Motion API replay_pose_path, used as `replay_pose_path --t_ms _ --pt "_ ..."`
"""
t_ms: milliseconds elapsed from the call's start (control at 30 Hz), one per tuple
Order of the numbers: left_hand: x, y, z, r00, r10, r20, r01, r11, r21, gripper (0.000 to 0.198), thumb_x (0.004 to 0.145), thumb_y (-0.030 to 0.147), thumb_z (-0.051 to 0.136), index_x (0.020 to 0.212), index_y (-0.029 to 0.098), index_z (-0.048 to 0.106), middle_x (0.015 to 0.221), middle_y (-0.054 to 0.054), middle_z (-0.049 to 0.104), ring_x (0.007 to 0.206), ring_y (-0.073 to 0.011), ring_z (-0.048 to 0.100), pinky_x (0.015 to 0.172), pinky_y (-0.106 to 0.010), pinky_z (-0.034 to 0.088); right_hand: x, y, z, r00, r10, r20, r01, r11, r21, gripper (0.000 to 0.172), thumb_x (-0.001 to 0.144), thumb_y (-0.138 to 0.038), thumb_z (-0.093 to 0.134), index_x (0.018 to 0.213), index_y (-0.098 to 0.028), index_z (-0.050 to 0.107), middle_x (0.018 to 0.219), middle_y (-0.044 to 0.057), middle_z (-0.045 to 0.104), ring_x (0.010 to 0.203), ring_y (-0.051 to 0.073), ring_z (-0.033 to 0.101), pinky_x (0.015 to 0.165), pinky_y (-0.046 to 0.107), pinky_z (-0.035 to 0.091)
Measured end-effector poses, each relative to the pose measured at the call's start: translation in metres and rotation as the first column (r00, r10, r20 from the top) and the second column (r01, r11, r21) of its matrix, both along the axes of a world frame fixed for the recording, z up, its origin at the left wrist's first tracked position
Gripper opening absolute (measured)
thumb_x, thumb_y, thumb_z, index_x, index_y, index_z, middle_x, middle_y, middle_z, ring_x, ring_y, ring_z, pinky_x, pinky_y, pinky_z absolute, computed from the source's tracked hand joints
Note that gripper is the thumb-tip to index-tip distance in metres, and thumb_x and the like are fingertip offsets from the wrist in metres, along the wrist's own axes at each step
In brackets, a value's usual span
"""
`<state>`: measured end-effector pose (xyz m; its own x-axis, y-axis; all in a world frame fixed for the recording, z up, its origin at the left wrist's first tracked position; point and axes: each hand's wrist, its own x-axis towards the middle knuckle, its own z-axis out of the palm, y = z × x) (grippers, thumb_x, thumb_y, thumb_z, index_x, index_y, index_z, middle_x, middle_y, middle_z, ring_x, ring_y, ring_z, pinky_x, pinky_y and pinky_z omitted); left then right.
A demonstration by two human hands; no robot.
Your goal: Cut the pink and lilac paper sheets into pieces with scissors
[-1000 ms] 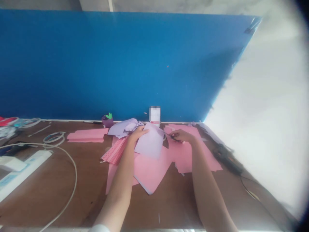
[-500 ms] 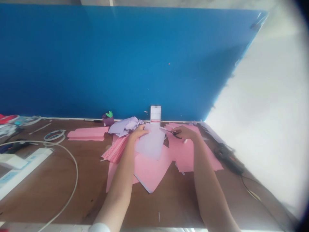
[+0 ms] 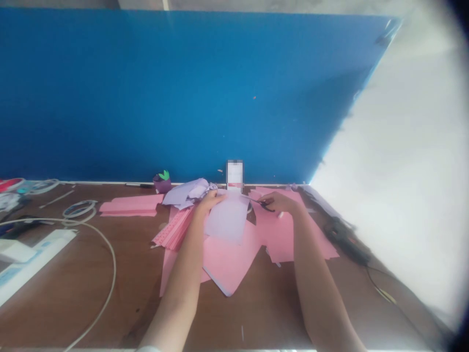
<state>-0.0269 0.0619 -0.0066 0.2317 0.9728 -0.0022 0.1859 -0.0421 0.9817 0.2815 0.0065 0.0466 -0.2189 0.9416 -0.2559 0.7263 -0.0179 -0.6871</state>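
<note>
A pale lilac sheet of paper (image 3: 227, 220) is pinched at its upper left by my left hand (image 3: 210, 201), thumb on top. Closed around the handles of dark scissors (image 3: 266, 205) is my right hand (image 3: 279, 202); the blades point left to the sheet's upper right edge. Under the sheet lies pink paper (image 3: 230, 266), with a folded pink bundle (image 3: 175, 230) beside my left wrist. Crumpled lilac paper (image 3: 186, 192) sits just left of my left hand. More pink sheets (image 3: 282, 239) spread beneath my right hand.
A phone-like screen (image 3: 235, 174) stands against the blue partition (image 3: 205, 98). Folded pink paper (image 3: 132, 204), a small purple pot (image 3: 161, 183), a white power strip (image 3: 40, 259) and a looping cable (image 3: 114, 259) occupy the left. A dark tool with a cord (image 3: 348, 244) lies right.
The view has shifted slightly. Both hands keep nearly the same places, left on the lilac sheet and right on the scissors, whose blades stay by the sheet's edge.
</note>
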Motion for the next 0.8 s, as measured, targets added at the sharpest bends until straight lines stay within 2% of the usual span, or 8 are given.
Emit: replay_pose_path --t_ms 167,467,700,800 --pt "-0.001 0.001 -0.002 0.999 -0.041 -0.011 0.041 0.999 0.005 0.049 0.066 0.051 0.069 0.098 0.015 0.063 0.098 -0.011 0.068 0.081 -0.0208 0.065 0.072 -0.031 0.051 0.003 0.000 -0.003 1.000 0.021 0.021 -0.022 0.999 0.036 0.053 0.063 -0.013 0.060 0.112 -0.031 0.067 0.086 0.001 0.068 0.063 0.013 0.060 0.044 0.019 0.051" --pt "-0.002 0.003 -0.003 0.998 -0.066 0.020 0.066 0.998 0.003 0.049 0.069 0.050 0.067 0.103 0.016 0.062 0.103 -0.012 0.067 0.086 -0.0232 0.065 0.074 -0.032 0.052 0.010 0.008 -0.014 0.998 0.061 0.013 -0.062 0.992 0.106 0.049 0.063 -0.011 0.058 0.106 -0.029 0.070 0.103 0.000 0.067 0.067 0.012 0.061 0.049 0.017 0.051" --pt "-0.002 0.003 -0.005 0.997 -0.069 0.031 0.069 0.998 0.010 0.049 0.067 0.047 0.070 0.103 0.016 0.063 0.104 -0.012 0.067 0.086 -0.0225 0.065 0.076 -0.033 0.052 0.009 0.006 -0.011 0.998 0.063 0.018 -0.064 0.994 0.089 0.050 0.063 -0.012 0.056 0.108 -0.030 0.069 0.085 -0.001 0.068 0.060 0.010 0.057 0.044 0.017 0.049" --pt "-0.002 0.004 -0.007 0.996 -0.071 0.048 0.070 0.997 0.021 0.048 0.066 0.046 0.071 0.102 0.015 0.064 0.104 -0.012 0.067 0.086 -0.0230 0.065 0.076 -0.034 0.052 0.007 0.004 -0.009 0.999 0.046 0.002 -0.046 0.996 0.079 0.051 0.062 -0.011 0.056 0.108 -0.029 0.069 0.089 -0.001 0.068 0.061 0.011 0.058 0.044 0.017 0.050"
